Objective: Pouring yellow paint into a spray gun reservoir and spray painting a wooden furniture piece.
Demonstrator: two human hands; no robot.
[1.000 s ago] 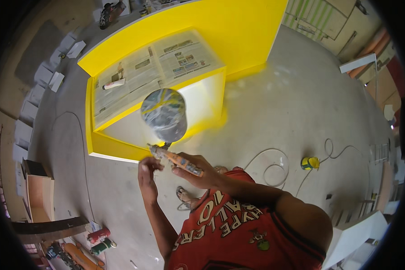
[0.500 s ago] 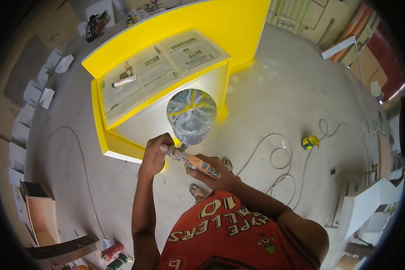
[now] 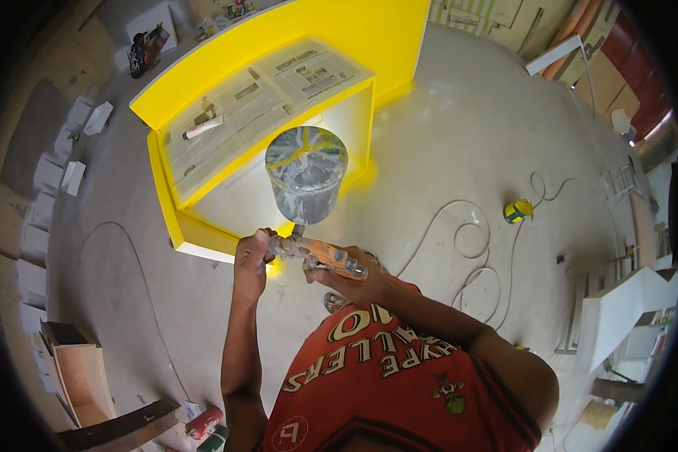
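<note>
A paint spray gun with an orange, paint-stained body is in my right hand, whose fingers wrap around the handle. My left hand is closed at the gun's front end, by the nozzle; its thumb points up and some fingers are hidden. Joined to the gun is a grey paint cup, smeared with white and yellow, its round lid tilted into view. Just beyond the cup stands a bright yellow counter with a white inner face. Newspaper under clear film covers its top, and a white tube lies there.
A thin hose loops over the grey floor on the right, near a yellow-and-green can. Another line runs along the left. White box-like pieces line the left wall. White panels stand at the right.
The gun and cup have tilted, so more of the cup's side shows. My view has shifted slightly, and the counter sits further left in it. Both hands keep their hold.
</note>
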